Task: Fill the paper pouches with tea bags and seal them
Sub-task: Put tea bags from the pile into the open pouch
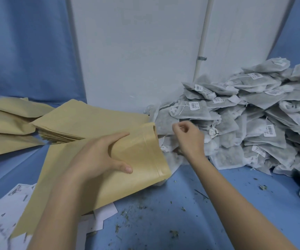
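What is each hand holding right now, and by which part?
The left hand grips the tan paper pouch near its open mouth. The right hand pinches a thin white string at the grey tea bag pile.

Left hand gripping paper pouch, right hand pinching tea-bag string

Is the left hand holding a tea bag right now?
No, the left hand grips a paper pouch, while the tea bags lie piled to the right.

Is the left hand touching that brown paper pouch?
Touching. The head view shows the left hand gripping the pouch near its open end, thumb on top.
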Demonstrator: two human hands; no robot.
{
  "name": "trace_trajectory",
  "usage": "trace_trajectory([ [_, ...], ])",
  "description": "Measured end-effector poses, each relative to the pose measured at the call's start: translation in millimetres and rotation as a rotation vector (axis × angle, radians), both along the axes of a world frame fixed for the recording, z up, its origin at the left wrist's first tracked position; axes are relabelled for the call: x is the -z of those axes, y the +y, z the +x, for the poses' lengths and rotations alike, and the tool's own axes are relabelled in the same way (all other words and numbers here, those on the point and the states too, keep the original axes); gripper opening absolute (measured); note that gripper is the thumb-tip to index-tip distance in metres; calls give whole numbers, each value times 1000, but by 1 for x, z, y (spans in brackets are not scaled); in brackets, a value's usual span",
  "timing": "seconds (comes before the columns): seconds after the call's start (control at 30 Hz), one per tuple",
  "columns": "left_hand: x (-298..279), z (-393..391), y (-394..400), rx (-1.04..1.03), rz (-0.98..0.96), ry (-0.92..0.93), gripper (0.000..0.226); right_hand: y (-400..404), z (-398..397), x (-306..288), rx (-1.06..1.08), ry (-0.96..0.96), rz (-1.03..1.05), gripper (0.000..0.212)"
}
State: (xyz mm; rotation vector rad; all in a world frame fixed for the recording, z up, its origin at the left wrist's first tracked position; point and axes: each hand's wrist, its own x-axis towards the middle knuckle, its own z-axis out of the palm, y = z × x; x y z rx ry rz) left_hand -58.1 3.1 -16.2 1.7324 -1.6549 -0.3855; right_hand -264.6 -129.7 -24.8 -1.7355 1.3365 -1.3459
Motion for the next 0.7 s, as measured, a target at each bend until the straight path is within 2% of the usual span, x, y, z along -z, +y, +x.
trace_trajectory([
  [0.03,0,0,0,-26,-19,-4,98,-9,-1,3,81,13,32,30],
  [0.1,0,0,1,-80,-59,-24,99,-22,4,3,104,121,140,49],
  [0.2,0,-1,1,-125,-96,-45,99,-28,14,4,85,195,156,32],
  [0.23,0,0,1,-130,-99,-47,98,-27,13,6,81,127,137,30],
  [0.33,0,1,1,-129,-93,-34,97,-8,-3,17,90,-291,101,14],
  [0.43,0,1,1,-99,-65,-6,97,6,-29,21,26,-658,169,2],
  [0.47,0,1,2,-81,-50,6,97,8,-37,19,-20,-724,197,4],
  [0.5,0,1,3,-64,-40,16,97,11,-44,14,-76,-726,208,7],
  [0.6,-1,1,5,-33,-39,19,96,17,-59,2,-314,-472,219,12],
  [0.7,-3,0,6,9,-41,21,96,20,-53,-7,-598,-358,359,15],
])
